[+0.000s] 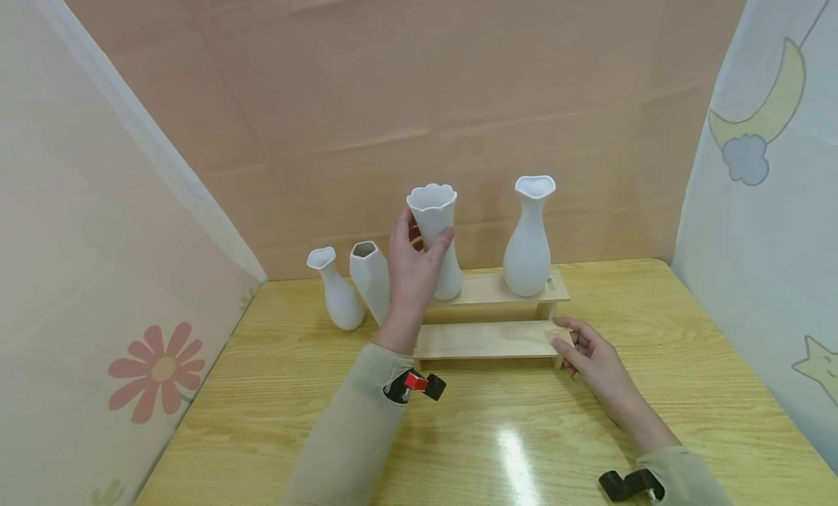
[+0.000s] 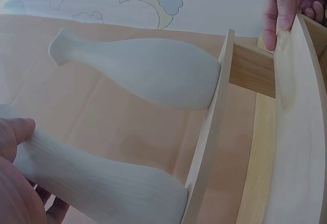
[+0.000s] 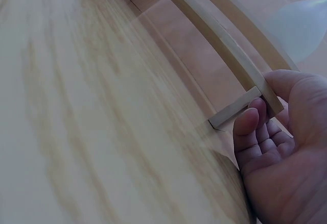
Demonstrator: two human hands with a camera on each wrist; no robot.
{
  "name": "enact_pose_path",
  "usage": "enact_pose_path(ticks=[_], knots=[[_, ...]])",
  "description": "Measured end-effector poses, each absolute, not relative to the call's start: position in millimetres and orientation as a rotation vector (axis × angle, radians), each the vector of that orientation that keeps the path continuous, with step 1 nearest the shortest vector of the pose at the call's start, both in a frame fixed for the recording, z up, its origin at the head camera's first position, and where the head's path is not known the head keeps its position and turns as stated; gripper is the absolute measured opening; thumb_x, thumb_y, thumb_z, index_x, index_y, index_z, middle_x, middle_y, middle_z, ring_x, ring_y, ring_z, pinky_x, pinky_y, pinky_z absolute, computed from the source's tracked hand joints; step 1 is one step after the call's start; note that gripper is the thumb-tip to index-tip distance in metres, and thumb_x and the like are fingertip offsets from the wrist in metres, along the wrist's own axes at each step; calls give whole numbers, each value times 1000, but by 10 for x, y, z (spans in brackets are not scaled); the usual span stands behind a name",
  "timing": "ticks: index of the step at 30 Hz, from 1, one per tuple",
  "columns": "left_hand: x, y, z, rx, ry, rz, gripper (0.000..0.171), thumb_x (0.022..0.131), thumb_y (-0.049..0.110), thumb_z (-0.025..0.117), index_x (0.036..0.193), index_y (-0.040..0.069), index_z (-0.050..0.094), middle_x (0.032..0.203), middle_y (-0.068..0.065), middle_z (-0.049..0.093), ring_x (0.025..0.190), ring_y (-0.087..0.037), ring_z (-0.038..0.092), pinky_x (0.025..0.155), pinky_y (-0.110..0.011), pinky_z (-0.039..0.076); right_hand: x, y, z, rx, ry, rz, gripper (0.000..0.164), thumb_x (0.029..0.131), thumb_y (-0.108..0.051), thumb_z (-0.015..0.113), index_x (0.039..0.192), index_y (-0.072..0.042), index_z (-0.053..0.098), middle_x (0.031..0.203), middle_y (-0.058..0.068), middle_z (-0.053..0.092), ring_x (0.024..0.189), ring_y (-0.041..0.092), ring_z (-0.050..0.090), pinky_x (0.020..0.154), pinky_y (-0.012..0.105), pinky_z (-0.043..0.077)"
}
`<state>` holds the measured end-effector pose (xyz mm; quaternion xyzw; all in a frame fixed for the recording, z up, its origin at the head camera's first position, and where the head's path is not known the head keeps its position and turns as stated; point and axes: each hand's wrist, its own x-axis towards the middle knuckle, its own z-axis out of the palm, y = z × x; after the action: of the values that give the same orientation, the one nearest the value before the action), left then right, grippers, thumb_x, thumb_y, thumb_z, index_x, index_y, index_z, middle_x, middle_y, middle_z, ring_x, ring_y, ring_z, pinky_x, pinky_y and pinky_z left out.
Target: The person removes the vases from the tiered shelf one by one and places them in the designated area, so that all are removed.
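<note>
My left hand [image 1: 414, 277] grips a white vase with a scalloped rim [image 1: 450, 273], thumb on its near side and fingers round the back. The vase stands upright, its base on the upper tier of a two-step wooden stand [image 1: 487, 339]. On that tier's right end is a rounder white vase [image 1: 527, 259] with a narrow neck and flared mouth. At the right end of the lower tier, my right hand [image 1: 599, 368] holds the board's end between thumb and fingers. The right wrist view shows its curled fingers [image 3: 248, 122] against the end of the stand.
Left of the stand, a faceted white vase [image 1: 370, 277] with an angular mouth is partly hidden by my left hand. Beside it a small flared vase [image 1: 342, 299] stands on the wooden table [image 1: 281, 390]. A brown backdrop [image 1: 458, 91] hangs behind, with pale printed sheets at both sides.
</note>
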<state>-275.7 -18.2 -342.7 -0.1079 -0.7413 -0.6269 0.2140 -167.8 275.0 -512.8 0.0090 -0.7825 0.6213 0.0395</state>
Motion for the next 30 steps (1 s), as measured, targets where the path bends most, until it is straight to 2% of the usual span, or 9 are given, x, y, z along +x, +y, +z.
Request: enact_pose_path(ticks=[6,17,23,30], knots=[[-2731,-216,-3423,-304,-2025,-1737,64,97,21,89,152,10,59,138,-8,65,121,-26,66,104,-45,59,-1668,2755,-5116,33,-2402,1906,57,115,-30,65,162,-3,47,101,8,49,79,17,57,66,28,57],[-2441,-356,-3356,-366,-1994,-1766,61,96,21,89,150,12,61,134,-5,67,118,-25,69,103,-45,60,-1657,2774,-5098,9,-2406,1899,58,114,-29,65,162,-3,47,99,7,49,78,16,58,65,28,57],[-2283,-489,-3375,-402,-1977,-1752,63,96,22,90,152,15,61,134,-5,66,120,-25,69,104,-45,59,-1642,2782,-5091,29,-2406,1907,59,114,-30,65,163,-2,46,99,7,47,78,16,57,66,27,57],[-2111,-661,-3428,-386,-1968,-1779,63,94,20,90,149,13,61,132,-6,67,122,-26,66,106,-47,58,-1642,2781,-5081,6,-2410,1902,58,114,-30,65,163,-4,47,100,7,47,79,17,57,66,28,57]])
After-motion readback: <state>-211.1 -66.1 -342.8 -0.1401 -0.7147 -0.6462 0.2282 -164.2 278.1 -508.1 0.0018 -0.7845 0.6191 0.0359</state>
